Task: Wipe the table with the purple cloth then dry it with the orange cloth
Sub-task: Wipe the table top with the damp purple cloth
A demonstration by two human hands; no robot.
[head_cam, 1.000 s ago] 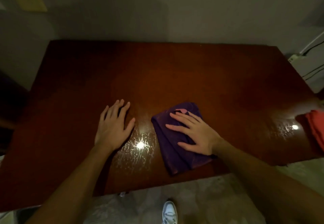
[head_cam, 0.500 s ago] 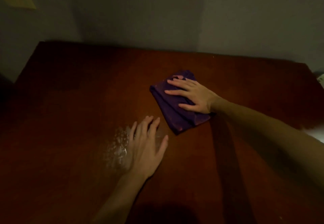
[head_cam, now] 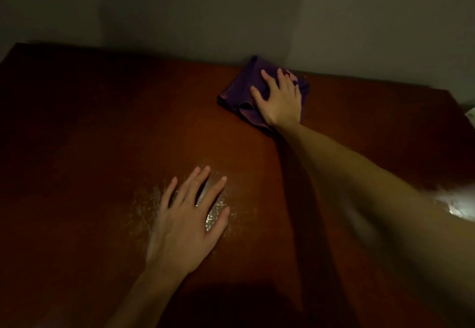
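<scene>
The folded purple cloth (head_cam: pixel 240 88) lies at the far edge of the dark brown wooden table (head_cam: pixel 90 127), close to the wall. My right hand (head_cam: pixel 279 99) presses flat on the cloth with fingers spread, arm stretched far forward. My left hand (head_cam: pixel 186 221) rests flat on the table nearer to me, fingers spread, over a patch of shiny streaks. The orange cloth is out of view.
A grey wall (head_cam: pixel 231 11) runs right behind the table's far edge. A pale object (head_cam: pixel 471 115) shows at the right frame edge beyond the table. A bright blurred patch (head_cam: pixel 460 203) sits at the right above my forearm.
My right hand has pushed the purple cloth away from me, from the table's middle to its far edge by the wall. My left hand stays flat on the table.
</scene>
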